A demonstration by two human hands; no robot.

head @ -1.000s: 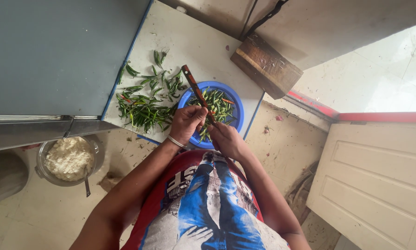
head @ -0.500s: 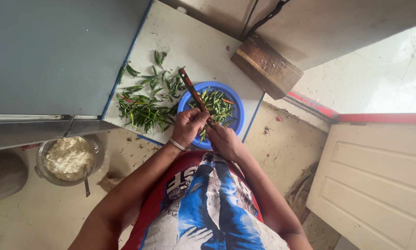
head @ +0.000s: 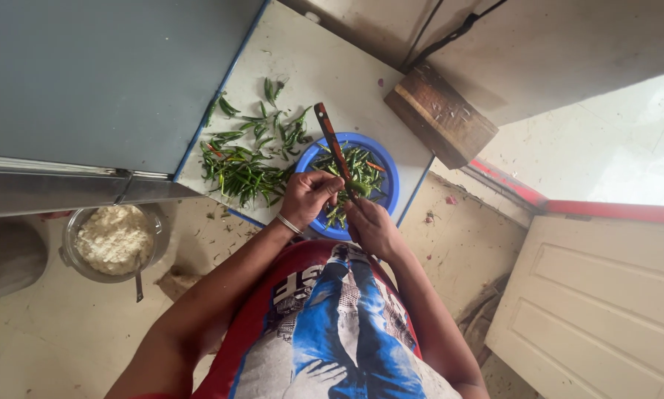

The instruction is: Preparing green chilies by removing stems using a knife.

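My left hand (head: 308,196), with a metal bangle on the wrist, pinches a green chilli (head: 361,188) over a blue bowl (head: 388,164) that holds cut green chillies. My right hand (head: 373,226) grips the handle of a long brown-bladed knife (head: 333,144). Its blade points away from me across the bowl and lies against the chilli between my two hands. A heap of whole green chillies (head: 239,171), with stems and a few red bits, lies on the white board (head: 310,66) just left of the bowl.
A wooden block (head: 439,114) sits at the board's far right corner. A grey metal surface (head: 88,81) borders the board on the left. On the floor to my left stands a steel pot of white grated stuff (head: 114,238). A cream panelled door (head: 605,303) is at the right.
Both hands stay over the blue bowl with the knife and chilli. The knife blade has shifted slightly to the right across the bowl.
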